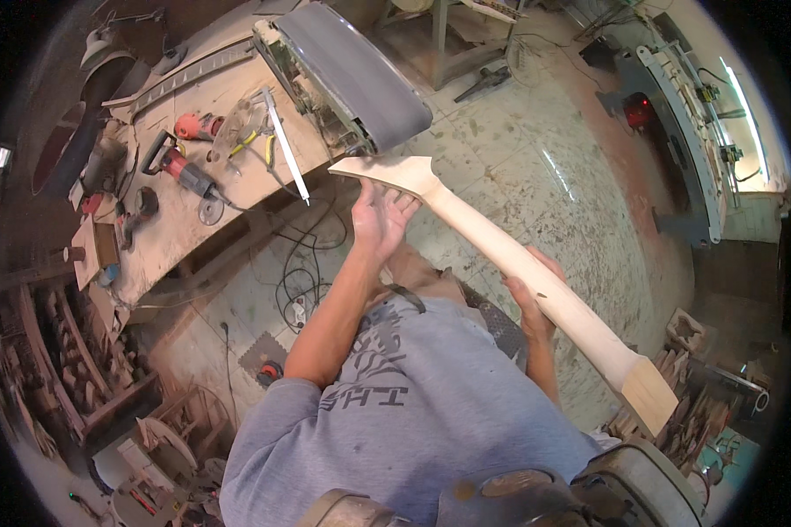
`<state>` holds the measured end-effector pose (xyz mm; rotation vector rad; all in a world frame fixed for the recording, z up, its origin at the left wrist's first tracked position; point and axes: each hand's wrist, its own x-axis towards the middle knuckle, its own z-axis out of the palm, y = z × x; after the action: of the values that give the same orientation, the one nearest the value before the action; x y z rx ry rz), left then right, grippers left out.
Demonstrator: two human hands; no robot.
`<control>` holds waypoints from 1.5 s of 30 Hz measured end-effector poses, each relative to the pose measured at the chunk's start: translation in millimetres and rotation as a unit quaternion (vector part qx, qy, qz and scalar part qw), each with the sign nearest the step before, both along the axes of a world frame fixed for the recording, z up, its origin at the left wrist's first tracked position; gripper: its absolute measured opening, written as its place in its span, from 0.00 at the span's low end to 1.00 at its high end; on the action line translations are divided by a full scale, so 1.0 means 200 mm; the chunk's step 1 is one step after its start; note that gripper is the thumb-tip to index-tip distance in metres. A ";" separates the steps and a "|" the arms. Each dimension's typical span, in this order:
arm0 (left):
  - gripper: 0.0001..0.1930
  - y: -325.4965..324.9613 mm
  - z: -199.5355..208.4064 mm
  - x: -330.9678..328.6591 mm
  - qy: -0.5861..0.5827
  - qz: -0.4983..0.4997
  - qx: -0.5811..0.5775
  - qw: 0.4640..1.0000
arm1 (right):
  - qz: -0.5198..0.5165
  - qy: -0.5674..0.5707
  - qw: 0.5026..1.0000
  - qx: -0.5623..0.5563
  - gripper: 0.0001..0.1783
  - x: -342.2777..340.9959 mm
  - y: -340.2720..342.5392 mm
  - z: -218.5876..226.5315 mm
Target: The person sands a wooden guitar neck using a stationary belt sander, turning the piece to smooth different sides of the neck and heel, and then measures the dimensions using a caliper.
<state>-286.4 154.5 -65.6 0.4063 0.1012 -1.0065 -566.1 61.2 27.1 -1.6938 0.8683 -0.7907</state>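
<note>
While right fingers [547,262] clasp it, the wood [501,246] touches left fingers [406,204].

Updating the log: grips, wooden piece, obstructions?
Left grip open, against wooden piece at flared end. Right grip closed round its shaft. Belt sander close by flared end; contact unclear.
</note>
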 end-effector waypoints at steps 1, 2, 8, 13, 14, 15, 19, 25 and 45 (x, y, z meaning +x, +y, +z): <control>0.39 -0.02 0.00 0.01 0.021 0.005 -0.018 1.000 | -0.009 0.002 1.000 -0.017 0.35 0.05 0.02 0.03; 0.40 -0.04 0.02 0.03 0.041 0.008 -0.037 0.998 | -0.018 0.002 0.999 -0.035 0.35 0.09 0.03 0.06; 0.41 -0.16 0.03 0.20 0.142 0.065 -0.046 0.987 | -0.007 0.031 0.995 -0.099 0.35 0.41 0.03 0.16; 0.38 -0.23 -0.01 0.35 0.170 0.105 0.050 0.979 | -0.003 0.020 0.994 -0.109 0.32 0.61 -0.02 0.11; 0.37 -0.23 -0.02 0.35 0.176 0.094 0.033 0.979 | -0.002 0.025 0.993 -0.117 0.32 0.63 -0.03 0.11; 0.36 -0.24 -0.02 0.35 0.181 0.082 0.016 0.980 | -0.002 0.009 0.994 -0.107 0.32 0.63 -0.04 0.12; 0.35 -0.22 -0.10 0.30 0.118 0.093 -0.028 0.988 | -0.001 -0.010 0.988 -0.155 0.31 0.61 -0.05 0.14; 0.34 -0.23 -0.01 0.37 0.157 0.080 0.021 0.984 | -0.020 0.020 0.984 -0.179 0.30 0.67 -0.08 0.03; 0.42 -0.24 0.02 0.34 0.159 0.094 0.036 0.982 | -0.017 0.054 0.961 -0.272 0.34 0.69 -0.07 0.05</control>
<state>-217.5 107.4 -62.4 0.2925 0.4583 -0.8757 -427.4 47.6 37.8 -2.2241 0.7986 -1.0333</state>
